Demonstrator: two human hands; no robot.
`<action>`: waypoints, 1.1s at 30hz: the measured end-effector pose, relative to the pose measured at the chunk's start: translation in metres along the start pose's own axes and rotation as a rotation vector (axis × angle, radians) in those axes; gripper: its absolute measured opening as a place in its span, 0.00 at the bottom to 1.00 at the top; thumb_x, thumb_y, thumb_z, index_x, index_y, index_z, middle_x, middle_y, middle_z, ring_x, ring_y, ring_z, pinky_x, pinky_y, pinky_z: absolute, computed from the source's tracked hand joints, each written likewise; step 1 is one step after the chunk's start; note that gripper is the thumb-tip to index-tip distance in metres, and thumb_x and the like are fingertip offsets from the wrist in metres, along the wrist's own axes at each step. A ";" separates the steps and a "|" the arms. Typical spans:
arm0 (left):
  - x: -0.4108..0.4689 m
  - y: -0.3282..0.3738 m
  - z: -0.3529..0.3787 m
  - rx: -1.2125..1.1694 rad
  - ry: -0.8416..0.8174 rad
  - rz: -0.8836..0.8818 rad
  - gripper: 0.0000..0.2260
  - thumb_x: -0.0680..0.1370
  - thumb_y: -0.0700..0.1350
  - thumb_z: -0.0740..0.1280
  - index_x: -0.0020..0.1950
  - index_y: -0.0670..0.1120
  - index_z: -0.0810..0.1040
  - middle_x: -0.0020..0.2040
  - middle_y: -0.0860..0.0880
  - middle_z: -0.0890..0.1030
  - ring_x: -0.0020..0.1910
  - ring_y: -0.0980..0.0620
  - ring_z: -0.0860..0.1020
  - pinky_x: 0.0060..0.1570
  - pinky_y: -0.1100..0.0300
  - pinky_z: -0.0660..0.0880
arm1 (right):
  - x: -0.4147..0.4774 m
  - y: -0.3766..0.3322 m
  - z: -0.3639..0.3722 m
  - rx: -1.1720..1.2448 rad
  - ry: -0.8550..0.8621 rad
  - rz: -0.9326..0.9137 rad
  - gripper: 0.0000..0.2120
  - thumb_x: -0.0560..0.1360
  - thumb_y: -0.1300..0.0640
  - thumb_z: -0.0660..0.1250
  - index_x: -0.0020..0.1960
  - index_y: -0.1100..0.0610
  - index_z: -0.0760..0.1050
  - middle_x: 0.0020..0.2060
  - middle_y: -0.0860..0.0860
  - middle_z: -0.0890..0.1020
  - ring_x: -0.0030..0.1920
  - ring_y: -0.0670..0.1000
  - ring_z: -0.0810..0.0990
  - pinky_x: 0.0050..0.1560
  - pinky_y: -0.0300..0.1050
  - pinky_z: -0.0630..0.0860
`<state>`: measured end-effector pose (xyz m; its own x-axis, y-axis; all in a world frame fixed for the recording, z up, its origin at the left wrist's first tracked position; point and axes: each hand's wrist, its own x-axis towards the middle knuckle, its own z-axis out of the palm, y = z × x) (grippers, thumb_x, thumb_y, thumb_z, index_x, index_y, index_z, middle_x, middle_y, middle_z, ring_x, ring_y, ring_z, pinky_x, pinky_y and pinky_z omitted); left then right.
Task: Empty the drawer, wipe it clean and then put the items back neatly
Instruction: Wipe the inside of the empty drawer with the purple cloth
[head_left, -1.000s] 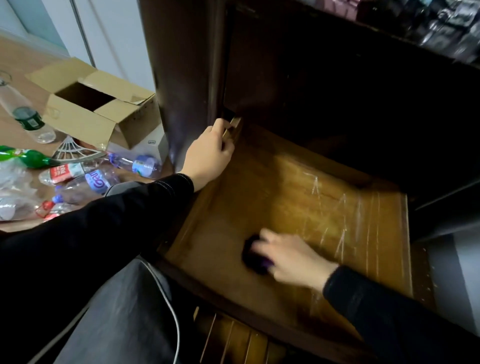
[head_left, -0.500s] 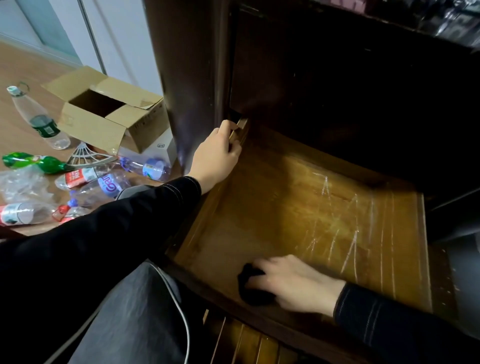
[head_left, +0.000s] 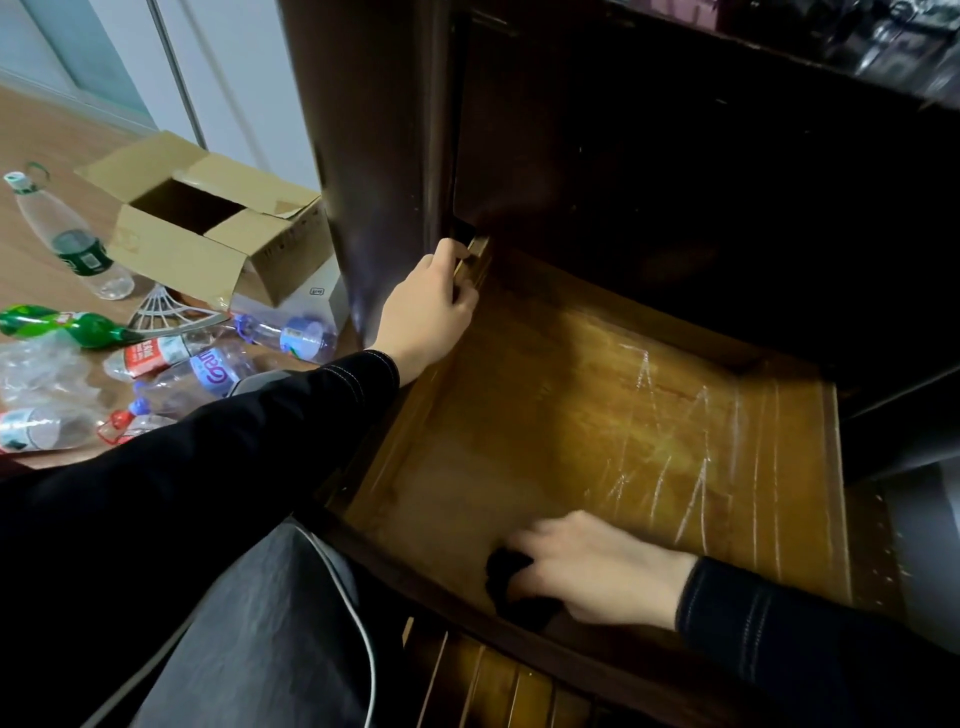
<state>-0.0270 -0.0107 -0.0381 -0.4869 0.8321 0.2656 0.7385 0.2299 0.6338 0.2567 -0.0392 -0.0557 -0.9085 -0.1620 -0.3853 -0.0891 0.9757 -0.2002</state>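
The wooden drawer (head_left: 597, 415) stands pulled out of a dark cabinet, its scratched brown floor bare of items. My right hand (head_left: 592, 566) presses a small dark cloth (head_left: 511, 582) onto the drawer floor near the front edge, fingers curled over it. My left hand (head_left: 428, 306) grips the drawer's left side wall at the back corner, by the cabinet frame. Several plastic bottles (head_left: 202, 364) lie on the floor to the left, out of the drawer.
An open cardboard box (head_left: 208, 234) sits on the wooden floor at left, beside a green bottle (head_left: 67, 325), a standing clear bottle (head_left: 72, 239), a white fan-shaped piece (head_left: 161, 312) and a crumpled plastic bag (head_left: 36, 364). The dark cabinet side (head_left: 363, 130) rises behind my left hand.
My right hand has slid the cloth toward the drawer's front edge. My left hand has kept its hold on the side wall. The camera has shifted slightly.
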 end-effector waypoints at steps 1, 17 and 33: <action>0.000 0.000 0.000 0.002 0.002 -0.001 0.09 0.80 0.48 0.59 0.60 0.51 0.66 0.52 0.50 0.76 0.45 0.47 0.75 0.43 0.56 0.66 | 0.008 0.000 -0.004 0.003 0.021 0.001 0.18 0.74 0.67 0.63 0.60 0.52 0.79 0.53 0.55 0.77 0.47 0.58 0.77 0.39 0.52 0.76; -0.001 0.003 -0.002 -0.024 -0.003 -0.026 0.13 0.80 0.48 0.60 0.65 0.51 0.67 0.53 0.49 0.77 0.46 0.47 0.76 0.43 0.56 0.67 | 0.042 -0.007 -0.012 0.026 0.068 -0.027 0.19 0.76 0.66 0.63 0.63 0.52 0.79 0.58 0.55 0.76 0.50 0.59 0.77 0.42 0.53 0.77; -0.001 0.000 0.001 -0.047 0.007 -0.050 0.13 0.80 0.49 0.59 0.65 0.52 0.67 0.56 0.50 0.77 0.47 0.48 0.76 0.44 0.57 0.65 | 0.078 -0.013 -0.020 0.081 0.162 -0.014 0.19 0.76 0.67 0.65 0.65 0.54 0.78 0.57 0.57 0.75 0.51 0.59 0.77 0.36 0.48 0.69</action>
<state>-0.0263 -0.0108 -0.0393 -0.5264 0.8164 0.2376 0.6903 0.2473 0.6799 0.1791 -0.0616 -0.0647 -0.9619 -0.1432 -0.2329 -0.0749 0.9573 -0.2793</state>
